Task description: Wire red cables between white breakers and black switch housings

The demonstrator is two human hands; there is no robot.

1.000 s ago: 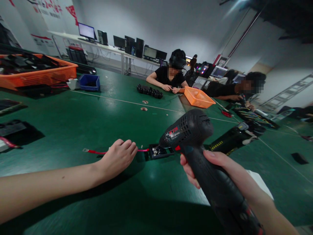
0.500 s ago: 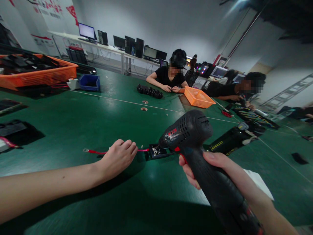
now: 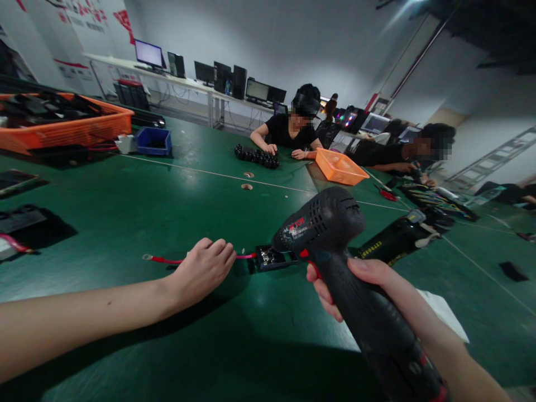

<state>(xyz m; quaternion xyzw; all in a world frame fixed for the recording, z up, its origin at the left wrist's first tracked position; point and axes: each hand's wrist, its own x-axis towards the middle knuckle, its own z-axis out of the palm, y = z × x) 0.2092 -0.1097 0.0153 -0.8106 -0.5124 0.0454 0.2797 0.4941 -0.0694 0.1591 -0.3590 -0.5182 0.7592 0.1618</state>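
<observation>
My right hand (image 3: 335, 285) is wrapped round the handle of a black power screwdriver (image 3: 318, 223) with a red trigger. Its nose points down and left, over a small black module (image 3: 272, 258) lying on the green table (image 3: 201, 195); the bit's tip is hard to make out. A red cable (image 3: 167, 261) with a ring terminal at its left end runs under my left hand (image 3: 205, 265) to the module's left side. The fingers of my left hand are curled closed over this cable, just left of the module.
An orange basket (image 3: 84, 132) of black parts and a blue bin (image 3: 153, 141) stand back left. Two people sit across the table near a smaller orange basket (image 3: 341, 166). A black cylindrical pack (image 3: 389, 240) lies right of the screwdriver.
Across the table, one person's hand has moved left to the black round parts, apart from the other hand. My hands and the screwdriver have hardly moved.
</observation>
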